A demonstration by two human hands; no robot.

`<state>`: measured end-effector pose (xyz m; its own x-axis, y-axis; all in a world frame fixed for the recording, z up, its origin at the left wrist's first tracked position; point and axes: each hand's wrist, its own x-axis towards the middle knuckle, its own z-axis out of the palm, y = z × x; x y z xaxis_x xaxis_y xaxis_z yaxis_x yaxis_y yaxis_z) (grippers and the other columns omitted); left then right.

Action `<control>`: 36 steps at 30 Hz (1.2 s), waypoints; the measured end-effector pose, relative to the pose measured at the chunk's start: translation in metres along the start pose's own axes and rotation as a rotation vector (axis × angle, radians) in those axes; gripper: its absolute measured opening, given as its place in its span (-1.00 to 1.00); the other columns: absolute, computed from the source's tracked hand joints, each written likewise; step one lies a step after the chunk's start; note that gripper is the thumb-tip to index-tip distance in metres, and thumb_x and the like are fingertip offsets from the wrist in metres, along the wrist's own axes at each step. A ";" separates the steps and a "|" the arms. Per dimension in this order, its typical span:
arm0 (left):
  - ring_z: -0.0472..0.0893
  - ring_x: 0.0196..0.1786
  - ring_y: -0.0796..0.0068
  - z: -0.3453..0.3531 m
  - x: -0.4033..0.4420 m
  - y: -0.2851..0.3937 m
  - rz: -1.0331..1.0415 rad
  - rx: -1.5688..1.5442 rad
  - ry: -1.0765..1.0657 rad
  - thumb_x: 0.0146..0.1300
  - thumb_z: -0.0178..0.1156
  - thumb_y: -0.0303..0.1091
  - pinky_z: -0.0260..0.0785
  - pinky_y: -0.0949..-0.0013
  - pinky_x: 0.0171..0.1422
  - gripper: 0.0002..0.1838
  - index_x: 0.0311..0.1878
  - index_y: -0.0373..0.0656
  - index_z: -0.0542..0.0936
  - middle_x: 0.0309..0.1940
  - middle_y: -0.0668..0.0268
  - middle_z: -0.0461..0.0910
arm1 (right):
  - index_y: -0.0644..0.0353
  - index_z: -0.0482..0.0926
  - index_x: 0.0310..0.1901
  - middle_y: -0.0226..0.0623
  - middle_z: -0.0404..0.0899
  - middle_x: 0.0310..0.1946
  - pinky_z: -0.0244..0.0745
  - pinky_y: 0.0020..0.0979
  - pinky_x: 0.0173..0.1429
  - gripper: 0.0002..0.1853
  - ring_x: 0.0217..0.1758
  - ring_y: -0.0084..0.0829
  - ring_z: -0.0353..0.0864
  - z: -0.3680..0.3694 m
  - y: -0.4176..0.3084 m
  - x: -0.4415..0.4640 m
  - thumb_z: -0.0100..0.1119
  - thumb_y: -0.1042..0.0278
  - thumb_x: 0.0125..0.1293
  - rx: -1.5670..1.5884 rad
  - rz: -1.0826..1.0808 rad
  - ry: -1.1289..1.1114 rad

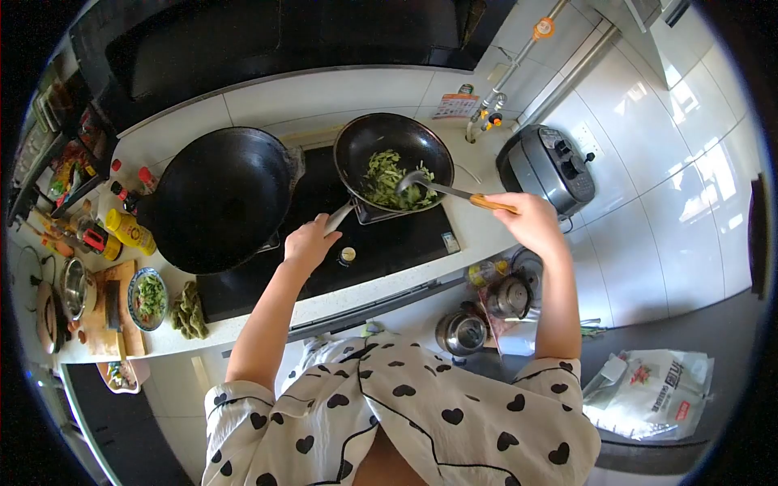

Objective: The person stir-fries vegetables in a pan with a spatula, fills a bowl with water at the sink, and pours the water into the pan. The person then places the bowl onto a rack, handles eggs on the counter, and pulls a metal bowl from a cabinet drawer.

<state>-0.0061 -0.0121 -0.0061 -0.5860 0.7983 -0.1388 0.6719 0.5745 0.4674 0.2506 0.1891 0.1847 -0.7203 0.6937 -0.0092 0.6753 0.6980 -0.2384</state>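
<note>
My left hand (pixel 310 243) is closed round the handle of a dark frying pan (pixel 365 134) on the right side of the black stove. Chopped green vegetables (pixel 385 174) lie in the pan. My right hand (pixel 531 223) grips the wooden handle of a metal spatula (pixel 454 191), whose rounded head rests among the vegetables. To the left, a large black wok (pixel 227 198) sits on the stove; nothing shows inside it.
At the left are a bowl of chopped food (pixel 150 298), a cutting board (pixel 134 342) with a cleaver, a yellow bottle (pixel 130 230) and a green cloth (pixel 189 312). A grey appliance (pixel 547 166) stands right of the pan, near pipes.
</note>
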 end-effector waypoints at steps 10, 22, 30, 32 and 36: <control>0.60 -0.18 0.10 0.006 0.003 -0.006 0.026 0.014 0.018 0.20 0.07 0.08 0.45 0.14 -0.16 -0.44 0.18 -0.02 0.34 -0.20 0.12 0.60 | -0.02 0.60 -0.05 -0.19 0.63 -0.26 0.46 -0.35 -0.12 -0.71 -0.22 -0.21 0.62 0.107 0.041 0.058 0.14 0.24 0.18 0.308 0.071 0.173; 0.60 -0.19 0.10 0.001 -0.001 0.000 0.026 -0.018 0.032 0.20 0.09 0.02 0.43 0.13 -0.18 -0.53 0.05 -0.07 0.38 -0.30 0.13 0.60 | 0.11 0.57 -0.01 -0.21 0.64 -0.29 0.41 -0.47 -0.14 -0.68 -0.28 -0.43 0.59 0.067 0.067 0.055 0.15 0.34 0.18 0.344 0.013 0.032; 0.59 -0.16 0.09 0.003 0.002 -0.003 0.026 0.016 0.006 0.21 0.05 0.08 0.44 0.13 -0.14 -0.46 0.16 -0.03 0.35 -0.22 0.12 0.61 | -0.02 0.63 -0.10 -0.24 0.63 -0.20 0.45 -0.36 -0.02 -0.71 -0.11 -0.28 0.61 -0.048 0.030 0.075 0.20 0.30 0.08 -0.182 -0.136 -0.208; 0.59 -0.16 0.09 0.004 0.002 -0.004 0.026 0.006 0.012 0.21 0.05 0.09 0.44 0.13 -0.14 -0.46 0.15 -0.03 0.35 -0.22 0.13 0.61 | -0.02 0.63 -0.10 -0.25 0.63 -0.20 0.45 -0.35 -0.01 -0.70 -0.10 -0.28 0.60 -0.042 0.022 0.084 0.19 0.30 0.07 -0.254 -0.159 -0.239; 0.59 -0.16 0.09 0.005 0.001 -0.004 0.032 -0.003 0.020 0.21 0.04 0.10 0.44 0.13 -0.14 -0.45 0.16 -0.03 0.34 -0.21 0.14 0.61 | -0.05 0.62 -0.09 -0.26 0.63 -0.17 0.44 -0.34 0.00 -0.69 -0.10 -0.28 0.60 -0.010 0.019 0.099 0.17 0.31 0.08 -0.220 -0.148 -0.225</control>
<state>-0.0076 -0.0125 -0.0124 -0.5728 0.8127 -0.1066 0.6892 0.5479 0.4741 0.1938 0.2732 0.1888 -0.8135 0.5425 -0.2096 0.5612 0.8268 -0.0380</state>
